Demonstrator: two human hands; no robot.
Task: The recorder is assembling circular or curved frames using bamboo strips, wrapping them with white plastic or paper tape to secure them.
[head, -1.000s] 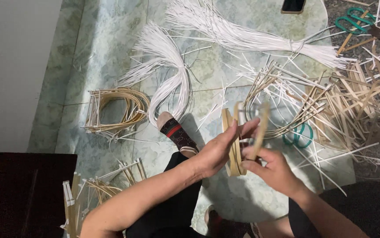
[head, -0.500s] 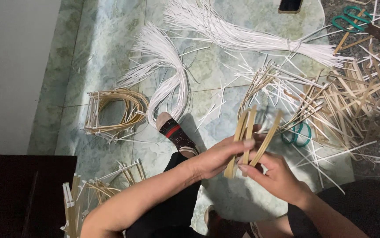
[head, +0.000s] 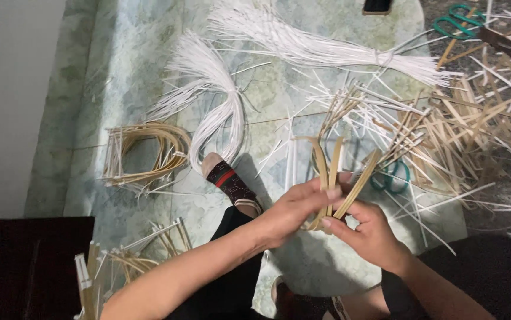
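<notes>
— Several bundles lie on the marbled green floor (head: pixel 125 77), so let me go across from the left. Low at the left edge stands a rough bunch of short cane pieces (head: pixel 98 269); above it rests a coil of tan strips bent into a square loop (head: pixel 146 153). Just right of that, a hank of white strands (head: pixel 211 98) curls down toward a foot in a striped sandal (head: pixel 227 179).

— And the hands?

— Both meet near the middle. The left hand (head: pixel 294 210) is clenched round the lower part of a few flat tan bamboo strips (head: pixel 332 178), thumb on top. The right hand (head: pixel 371 234) pinches the same strips from below and to the right, fingers curled. The strips fan upward, apart at their tips, held clear above the floor.

— How would you handle them well?

— I'd judge that the grip should stay low and firm where the strips cross, so the fan does not slip. Thin strips likely crack if bent sharply, so ease each one round gently.

— Anything to the right?

— Teal-handled scissors (head: pixel 393 176) lie half under loose splints just beyond the strips, a long tied white bundle (head: pixel 338 50) runs across the top, and a big scatter of tan offcuts (head: pixel 469 127) fills the right side. A second pair of green scissors (head: pixel 460 18) sits in the far corner.
</notes>
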